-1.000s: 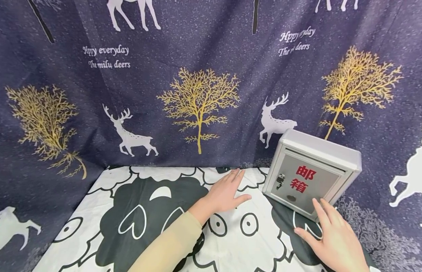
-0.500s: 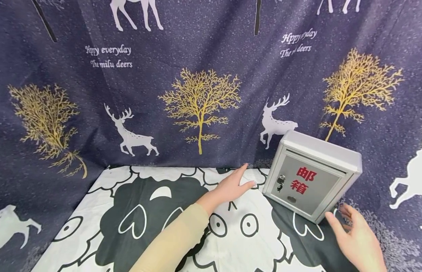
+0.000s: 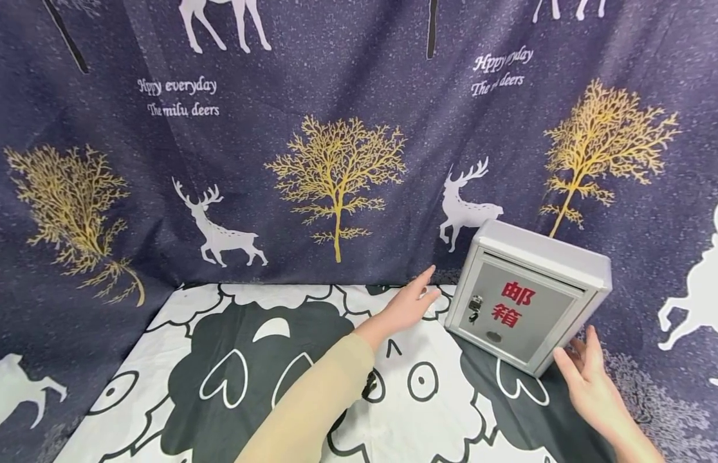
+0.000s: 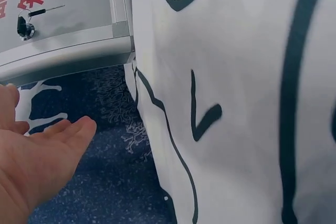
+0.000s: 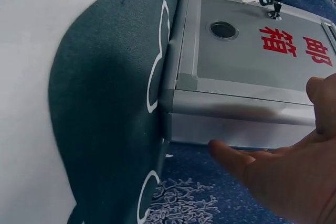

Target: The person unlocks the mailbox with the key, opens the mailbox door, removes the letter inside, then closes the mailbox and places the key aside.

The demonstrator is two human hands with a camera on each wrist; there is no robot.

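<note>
Left hand (image 3: 406, 305), right hand (image 3: 590, 382) flank grey mailbox (image 3: 529, 312), far right corner of tabletop (image 3: 417, 415).
Both grips relaxed, holding nothing; visible gap left hand to mailbox, right hand just beside its right side.

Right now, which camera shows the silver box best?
The head view: nearly the whole silver box fits, top and front. The left wrist view shows only part of it; the right wrist view shows it sideways, cut off at the edge.
</note>
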